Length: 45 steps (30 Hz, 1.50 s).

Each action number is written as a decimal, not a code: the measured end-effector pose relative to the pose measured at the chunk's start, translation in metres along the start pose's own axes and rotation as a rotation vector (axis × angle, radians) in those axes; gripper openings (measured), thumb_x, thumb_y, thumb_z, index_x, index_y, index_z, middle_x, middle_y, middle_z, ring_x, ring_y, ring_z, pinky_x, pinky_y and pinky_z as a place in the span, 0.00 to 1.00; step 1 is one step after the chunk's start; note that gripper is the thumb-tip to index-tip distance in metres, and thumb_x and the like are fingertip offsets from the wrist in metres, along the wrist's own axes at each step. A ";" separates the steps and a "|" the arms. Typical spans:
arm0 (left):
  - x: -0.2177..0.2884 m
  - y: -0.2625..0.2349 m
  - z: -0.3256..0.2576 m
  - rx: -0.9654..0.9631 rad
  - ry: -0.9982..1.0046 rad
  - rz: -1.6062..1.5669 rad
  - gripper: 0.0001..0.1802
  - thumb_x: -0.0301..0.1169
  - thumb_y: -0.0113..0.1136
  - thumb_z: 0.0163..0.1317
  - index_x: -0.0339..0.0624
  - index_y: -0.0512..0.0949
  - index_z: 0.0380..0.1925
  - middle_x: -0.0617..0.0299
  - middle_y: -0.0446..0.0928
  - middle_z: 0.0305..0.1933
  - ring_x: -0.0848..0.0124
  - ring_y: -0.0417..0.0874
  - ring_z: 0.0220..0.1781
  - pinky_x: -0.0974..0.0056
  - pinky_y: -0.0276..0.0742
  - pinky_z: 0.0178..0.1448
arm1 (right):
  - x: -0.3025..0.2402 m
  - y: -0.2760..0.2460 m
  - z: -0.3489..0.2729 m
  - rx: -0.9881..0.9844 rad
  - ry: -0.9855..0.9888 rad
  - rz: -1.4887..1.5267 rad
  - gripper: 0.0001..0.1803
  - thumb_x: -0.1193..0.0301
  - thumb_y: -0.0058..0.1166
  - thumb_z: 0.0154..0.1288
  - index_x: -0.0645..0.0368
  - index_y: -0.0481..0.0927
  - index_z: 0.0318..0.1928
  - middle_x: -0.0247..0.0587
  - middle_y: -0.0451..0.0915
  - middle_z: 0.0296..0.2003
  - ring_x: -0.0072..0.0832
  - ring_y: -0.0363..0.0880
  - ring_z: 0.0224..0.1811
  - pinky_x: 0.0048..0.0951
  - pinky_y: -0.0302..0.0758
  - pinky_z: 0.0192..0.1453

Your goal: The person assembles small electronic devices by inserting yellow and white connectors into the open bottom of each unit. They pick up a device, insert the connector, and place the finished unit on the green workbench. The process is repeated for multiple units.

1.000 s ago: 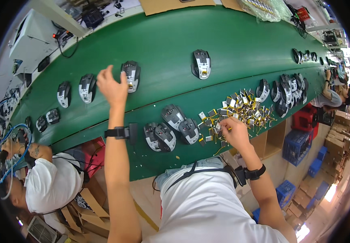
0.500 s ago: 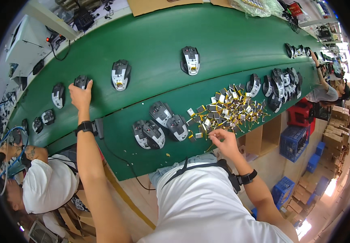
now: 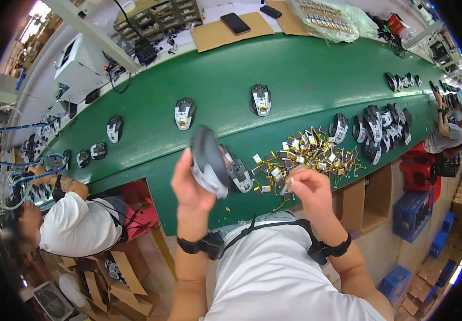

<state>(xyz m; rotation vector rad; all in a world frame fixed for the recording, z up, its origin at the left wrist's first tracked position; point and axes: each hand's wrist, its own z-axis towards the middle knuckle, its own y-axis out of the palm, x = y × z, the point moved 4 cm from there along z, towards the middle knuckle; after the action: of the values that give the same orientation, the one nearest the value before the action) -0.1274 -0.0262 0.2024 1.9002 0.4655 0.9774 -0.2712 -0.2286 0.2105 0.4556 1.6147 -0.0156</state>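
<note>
My left hand (image 3: 191,187) grips a black and grey computer mouse (image 3: 209,163), raised and tilted over the near side of the green bench. Behind it lies another mouse (image 3: 237,170); the held one hides part of the group there. The thumb and fingers of my right hand (image 3: 311,188) are pinched on a small battery (image 3: 283,189) with thin leads, partly hidden by the fingers. Just beyond that hand spreads a pile of small silver batteries (image 3: 308,152) with yellow and black wires.
Spaced mice lie on the green belt (image 3: 220,69), among them one with a yellow piece showing (image 3: 261,100). More mice (image 3: 373,125) cluster right of the pile. A phone (image 3: 235,23) rests on cardboard at the back. People sit at far left (image 3: 76,227) and far right (image 3: 445,138).
My left hand has lifted the mouse off the belt and brought it in toward me. My right hand stays pinched near the pile's front edge. The view has shifted, showing more of the back.
</note>
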 end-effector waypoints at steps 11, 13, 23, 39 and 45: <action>-0.048 0.098 -0.047 -0.133 0.179 0.087 0.31 0.45 0.62 0.61 0.39 0.69 0.59 0.41 0.71 0.62 0.45 0.75 0.64 0.47 0.74 0.65 | -0.072 0.025 -0.022 -0.109 -0.041 0.072 0.04 0.82 0.60 0.57 0.64 0.78 0.30 0.36 0.78 0.30 0.17 0.71 0.31 0.21 0.67 0.36; -0.048 0.106 -0.053 -0.199 0.294 0.244 0.34 0.48 0.60 0.61 0.41 0.66 0.61 0.43 0.70 0.62 0.45 0.74 0.64 0.42 0.73 0.65 | -0.077 0.025 -0.024 -0.107 0.014 0.079 0.04 0.81 0.60 0.58 0.63 0.77 0.29 0.33 0.75 0.28 0.15 0.67 0.29 0.20 0.64 0.34; -0.051 0.122 -0.069 -0.169 0.437 0.228 0.48 0.57 0.67 0.54 0.47 0.56 0.66 0.41 0.68 0.59 0.52 0.73 0.63 0.45 0.78 0.62 | -0.103 0.042 -0.016 -0.110 -0.295 -0.367 0.05 0.79 0.61 0.57 0.63 0.76 0.30 0.31 0.72 0.23 0.18 0.65 0.24 0.24 0.74 0.37; -0.025 0.131 -0.091 -0.593 0.421 1.154 0.44 0.36 0.69 0.38 0.31 0.71 0.61 0.43 0.67 0.67 0.49 0.70 0.68 0.52 0.64 0.70 | -0.095 0.032 -0.013 -0.162 0.088 0.094 0.07 0.71 0.58 0.69 0.64 0.78 0.39 0.29 0.77 0.28 0.13 0.72 0.26 0.19 0.71 0.30; -0.038 0.113 -0.081 -0.448 0.322 0.823 0.42 0.38 0.67 0.42 0.30 0.70 0.60 0.43 0.68 0.66 0.54 0.71 0.67 0.53 0.66 0.69 | -0.104 0.035 -0.007 0.078 -0.623 -0.613 0.05 0.78 0.62 0.61 0.63 0.79 0.37 0.35 0.77 0.26 0.18 0.73 0.23 0.21 0.70 0.26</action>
<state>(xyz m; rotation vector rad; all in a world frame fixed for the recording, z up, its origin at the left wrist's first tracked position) -0.2227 -0.0633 0.3044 1.5125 -0.3892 1.7596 -0.2648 -0.2238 0.3199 -0.0140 1.0811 -0.6251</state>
